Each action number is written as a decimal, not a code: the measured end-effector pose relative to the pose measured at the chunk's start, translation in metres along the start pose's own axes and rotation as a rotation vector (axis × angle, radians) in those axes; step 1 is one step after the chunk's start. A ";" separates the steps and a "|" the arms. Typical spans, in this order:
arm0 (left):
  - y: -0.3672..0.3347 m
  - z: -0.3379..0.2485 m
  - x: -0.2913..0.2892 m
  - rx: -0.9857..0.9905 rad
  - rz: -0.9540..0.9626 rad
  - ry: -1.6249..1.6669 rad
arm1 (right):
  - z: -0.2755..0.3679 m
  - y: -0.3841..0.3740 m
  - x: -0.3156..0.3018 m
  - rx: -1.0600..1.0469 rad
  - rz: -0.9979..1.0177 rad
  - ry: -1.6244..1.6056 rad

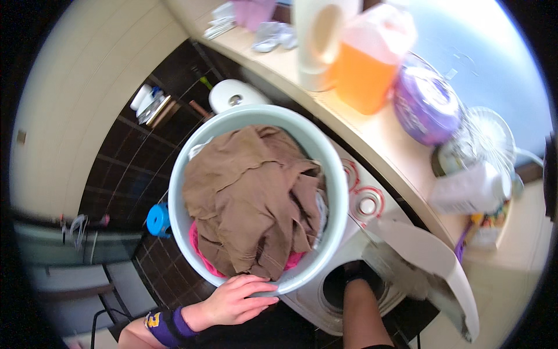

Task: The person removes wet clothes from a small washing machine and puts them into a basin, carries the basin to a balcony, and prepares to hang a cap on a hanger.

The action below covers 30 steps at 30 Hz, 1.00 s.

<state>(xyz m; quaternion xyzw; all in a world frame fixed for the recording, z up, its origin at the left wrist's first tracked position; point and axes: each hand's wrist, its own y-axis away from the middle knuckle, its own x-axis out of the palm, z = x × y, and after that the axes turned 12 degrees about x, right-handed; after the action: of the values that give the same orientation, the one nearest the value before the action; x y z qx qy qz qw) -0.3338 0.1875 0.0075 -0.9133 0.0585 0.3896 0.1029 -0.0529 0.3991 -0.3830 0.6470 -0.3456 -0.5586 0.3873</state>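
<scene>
A wide pale blue-green basin (336, 195) is heaped with laundry. Brown cloth (250, 192) covers most of the pile, and a bright pink piece (200, 253) shows beneath it. My left hand (238, 299) holds the basin's near rim, its fingers laid over the edge and its thumb hidden. To the right, my right forearm (363, 314) reaches down into the round dark opening (332, 285) of a white washing machine (311, 299). The right hand is out of sight inside that tub. Beside the arm, the machine's lid (436, 256) stands raised.
Knobs (367, 205) sit on the machine's panel. Along the ledge (372, 136) stand an orange-liquid jug (366, 70), a purple round container (427, 107), a small fan (491, 131) and a white bottle (474, 189). A toilet (235, 96) and blue bin (158, 220) are left.
</scene>
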 end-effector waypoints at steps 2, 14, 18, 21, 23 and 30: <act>-0.008 0.006 0.005 -0.003 -0.003 -0.013 | 0.001 -0.013 0.004 0.027 0.010 -0.006; -0.031 -0.019 0.031 -0.145 -0.176 -0.080 | -0.008 -0.027 -0.001 0.099 0.042 0.054; -0.034 -0.023 0.028 -0.152 -0.133 -0.102 | -0.003 -0.023 0.002 0.087 0.052 0.044; -0.033 -0.022 0.036 -0.164 -0.140 -0.123 | -0.005 -0.031 0.005 0.115 0.044 0.030; -0.032 -0.026 0.040 -0.208 -0.125 -0.106 | -0.002 -0.038 0.007 0.116 0.045 0.020; -0.035 -0.029 0.050 -0.239 -0.161 -0.161 | -0.005 -0.027 0.010 0.117 0.120 -0.048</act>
<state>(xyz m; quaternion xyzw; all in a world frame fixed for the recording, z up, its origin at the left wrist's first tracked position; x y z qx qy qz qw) -0.2728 0.2136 -0.0039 -0.8866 -0.0701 0.4563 0.0288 -0.0462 0.4034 -0.4111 0.6330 -0.4248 -0.5287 0.3732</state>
